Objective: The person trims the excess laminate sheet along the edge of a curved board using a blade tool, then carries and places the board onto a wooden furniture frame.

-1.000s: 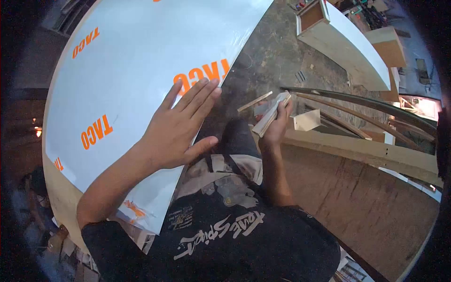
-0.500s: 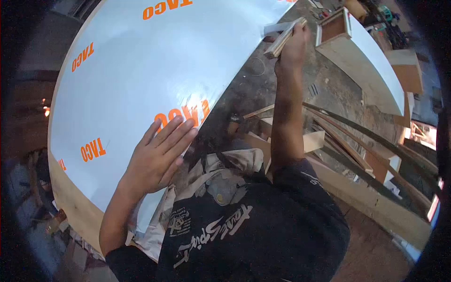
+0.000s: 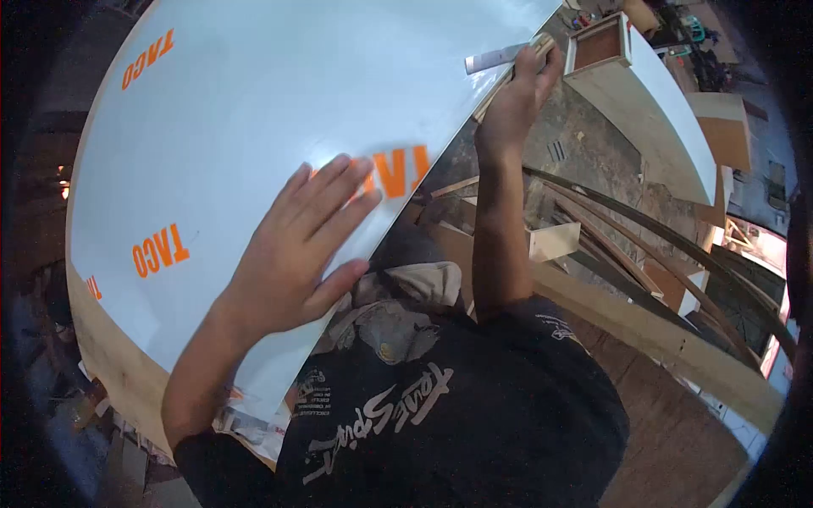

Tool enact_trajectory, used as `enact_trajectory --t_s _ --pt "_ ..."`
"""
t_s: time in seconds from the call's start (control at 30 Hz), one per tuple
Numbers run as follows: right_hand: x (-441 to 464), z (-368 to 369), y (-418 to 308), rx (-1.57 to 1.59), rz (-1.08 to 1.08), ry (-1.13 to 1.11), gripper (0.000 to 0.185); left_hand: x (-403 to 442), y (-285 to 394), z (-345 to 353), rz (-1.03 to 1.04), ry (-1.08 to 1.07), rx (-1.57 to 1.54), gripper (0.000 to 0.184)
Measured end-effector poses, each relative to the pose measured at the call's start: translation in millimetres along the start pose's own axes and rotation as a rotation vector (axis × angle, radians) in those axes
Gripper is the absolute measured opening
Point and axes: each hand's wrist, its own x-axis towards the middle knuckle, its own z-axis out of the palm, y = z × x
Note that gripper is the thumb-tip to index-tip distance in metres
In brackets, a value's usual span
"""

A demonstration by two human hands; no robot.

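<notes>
A large white sheet with orange TACO lettering covers a wooden board, whose bare edge shows at the lower left. My left hand lies flat over the sheet near its right edge, fingers spread and nothing held. At the sheet's upper right edge, my right hand is wrapped round a wooden block. A pale strip sticks out from the block to the left, over the sheet.
A long white-topped wooden box stands on the floor at the upper right. Thin wooden strips and a long plank lie to my right. A brown panel is at the lower right.
My right hand has moved up from beside the sheet to its upper right edge with the wooden block. My left hand dropped lower, then rose slightly, staying open over the sheet.
</notes>
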Motion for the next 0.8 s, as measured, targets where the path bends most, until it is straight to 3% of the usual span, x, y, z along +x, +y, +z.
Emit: enact_trajectory --t_s 0.07,0.13,0.2,0.43,0.57,0.67,0.8 --pt "-25.0 6.2 -8.4 0.011 0.009 0.021 0.063 -7.2 -6.2 -11.3 -0.016 -0.027 0.015 0.069" --pt "-50.1 6.2 -9.6 -0.022 -0.012 0.003 0.064 -32.2 -31.2 -22.7 -0.041 -0.034 0.416 0.077" --pt "-67.1 12.1 -13.9 -0.022 -0.018 0.006 0.064 -49.1 -53.1 -24.6 -0.11 0.085 0.414 0.076" --pt "-124.6 30.6 -37.9 0.074 0.027 -0.017 0.061 -53.3 -68.9 -6.5 -0.021 0.294 0.459 0.067" --pt "-149.3 34.7 -43.2 0.039 0.024 -0.01 0.056 -51.1 -60.6 -9.0 0.002 0.336 0.457 0.06" --pt "-156.7 31.6 -43.2 0.032 0.002 -0.01 0.055 -51.1 -58.5 -19.9 -0.043 0.198 0.471 0.066" --pt "-154.3 32.1 -41.2 0.089 0.009 -0.011 0.054 -50.0 -64.7 -5.5 0.042 0.368 0.467 0.06"
